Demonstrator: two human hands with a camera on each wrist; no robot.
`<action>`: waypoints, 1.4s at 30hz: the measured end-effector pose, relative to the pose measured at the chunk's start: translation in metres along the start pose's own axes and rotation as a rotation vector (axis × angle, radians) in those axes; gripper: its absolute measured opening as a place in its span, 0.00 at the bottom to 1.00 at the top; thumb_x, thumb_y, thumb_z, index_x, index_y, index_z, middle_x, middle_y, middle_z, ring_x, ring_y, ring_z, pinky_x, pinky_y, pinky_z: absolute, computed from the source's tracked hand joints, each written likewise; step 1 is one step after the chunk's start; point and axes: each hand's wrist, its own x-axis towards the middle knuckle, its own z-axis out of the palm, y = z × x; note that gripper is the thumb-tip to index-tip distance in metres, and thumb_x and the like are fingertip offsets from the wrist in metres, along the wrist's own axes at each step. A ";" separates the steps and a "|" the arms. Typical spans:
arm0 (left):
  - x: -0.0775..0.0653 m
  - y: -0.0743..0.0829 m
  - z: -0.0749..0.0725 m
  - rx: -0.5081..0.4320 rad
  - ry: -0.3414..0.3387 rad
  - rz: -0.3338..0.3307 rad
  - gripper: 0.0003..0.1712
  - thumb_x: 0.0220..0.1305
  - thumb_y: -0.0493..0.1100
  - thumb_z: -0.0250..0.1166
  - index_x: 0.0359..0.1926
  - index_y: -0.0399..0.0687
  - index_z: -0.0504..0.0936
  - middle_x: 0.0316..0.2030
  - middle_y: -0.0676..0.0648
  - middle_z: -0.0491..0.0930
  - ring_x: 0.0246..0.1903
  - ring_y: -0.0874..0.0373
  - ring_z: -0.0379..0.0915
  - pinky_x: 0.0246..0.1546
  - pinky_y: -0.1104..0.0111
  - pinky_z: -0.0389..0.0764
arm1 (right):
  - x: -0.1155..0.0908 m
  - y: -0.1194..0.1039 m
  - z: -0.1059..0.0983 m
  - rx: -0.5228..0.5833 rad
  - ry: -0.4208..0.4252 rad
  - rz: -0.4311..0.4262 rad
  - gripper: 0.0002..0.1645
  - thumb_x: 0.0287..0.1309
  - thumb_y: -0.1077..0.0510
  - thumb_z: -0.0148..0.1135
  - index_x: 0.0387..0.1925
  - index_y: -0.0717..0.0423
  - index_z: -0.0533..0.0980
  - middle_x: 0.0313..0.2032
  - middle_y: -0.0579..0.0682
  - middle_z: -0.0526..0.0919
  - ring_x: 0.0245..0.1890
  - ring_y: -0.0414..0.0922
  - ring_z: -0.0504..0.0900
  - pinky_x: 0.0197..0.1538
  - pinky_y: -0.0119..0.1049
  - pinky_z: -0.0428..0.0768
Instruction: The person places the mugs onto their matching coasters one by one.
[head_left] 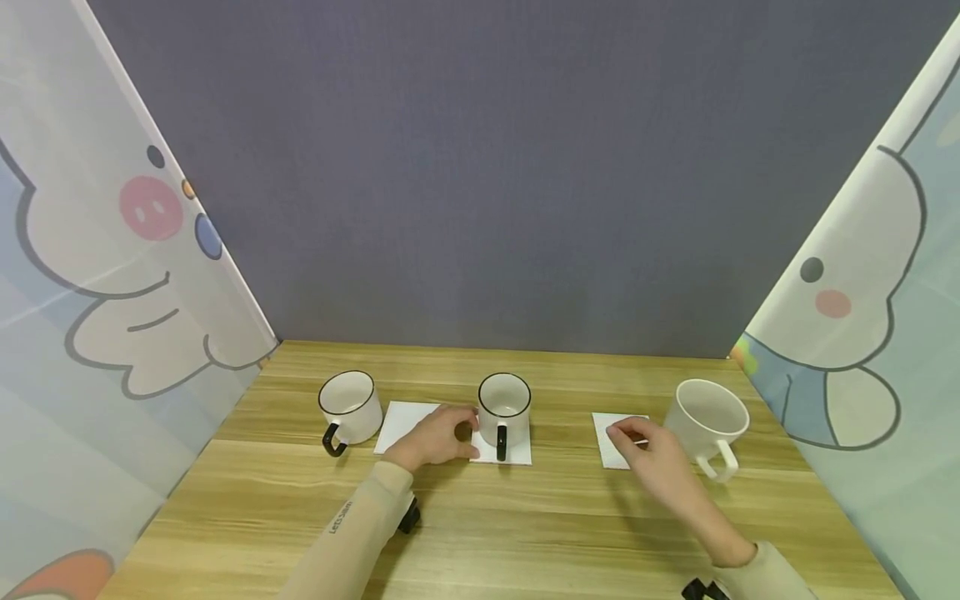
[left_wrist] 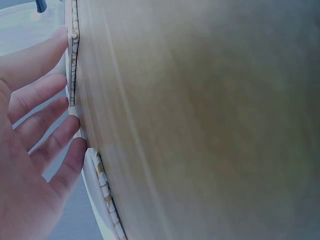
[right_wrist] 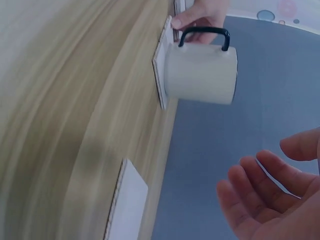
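A white mug [head_left: 504,410] with a black rim and black handle stands upright on the middle white cardboard square [head_left: 517,454]. My left hand [head_left: 437,435] is at that square's left side, fingers extended and thumb touching its edge. In the left wrist view, the left hand [left_wrist: 45,120] shows spread fingers along the cardboard edges. A left cardboard square [head_left: 401,421] lies partly behind this hand. My right hand [head_left: 663,462] hovers near the right cardboard square [head_left: 611,446], holding nothing. The right wrist view shows this hand [right_wrist: 275,195] apart from the cardboard, fingers loosely bent.
Another black-rimmed white mug [head_left: 351,408] stands at the left, handle toward the front. A larger all-white mug [head_left: 707,421] stands behind the right hand. The wooden table [head_left: 517,533] ends at a grey panel [head_left: 495,183], with cartoon-printed sheets [head_left: 862,267] at both sides.
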 end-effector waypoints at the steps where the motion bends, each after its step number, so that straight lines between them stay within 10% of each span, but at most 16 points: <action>1: 0.000 0.000 0.000 0.002 0.001 0.004 0.17 0.54 0.45 0.79 0.41 0.51 0.81 0.64 0.43 0.77 0.63 0.39 0.69 0.65 0.47 0.68 | 0.000 0.001 -0.002 -0.010 0.002 0.002 0.12 0.72 0.57 0.60 0.43 0.62 0.84 0.39 0.50 0.87 0.41 0.48 0.83 0.43 0.37 0.82; 18: 0.000 -0.002 0.001 0.008 0.009 0.015 0.18 0.54 0.45 0.79 0.42 0.51 0.81 0.64 0.42 0.77 0.62 0.40 0.70 0.64 0.49 0.69 | -0.001 0.015 -0.031 -0.136 0.154 -0.031 0.15 0.71 0.55 0.61 0.44 0.64 0.84 0.39 0.56 0.88 0.40 0.55 0.85 0.38 0.33 0.81; 26: 0.001 -0.002 0.001 0.020 0.000 0.019 0.17 0.54 0.45 0.79 0.41 0.52 0.81 0.64 0.43 0.77 0.62 0.40 0.69 0.64 0.50 0.69 | -0.002 0.034 -0.038 -0.135 0.228 -0.030 0.11 0.67 0.58 0.65 0.39 0.63 0.85 0.34 0.54 0.88 0.33 0.29 0.78 0.35 0.21 0.76; 42: 0.002 -0.003 0.002 0.016 -0.008 0.010 0.17 0.54 0.45 0.79 0.42 0.52 0.81 0.64 0.42 0.76 0.64 0.40 0.68 0.65 0.49 0.68 | -0.015 0.059 -0.068 -0.154 0.316 0.084 0.15 0.68 0.58 0.63 0.40 0.69 0.83 0.35 0.65 0.87 0.29 0.18 0.71 0.29 0.17 0.73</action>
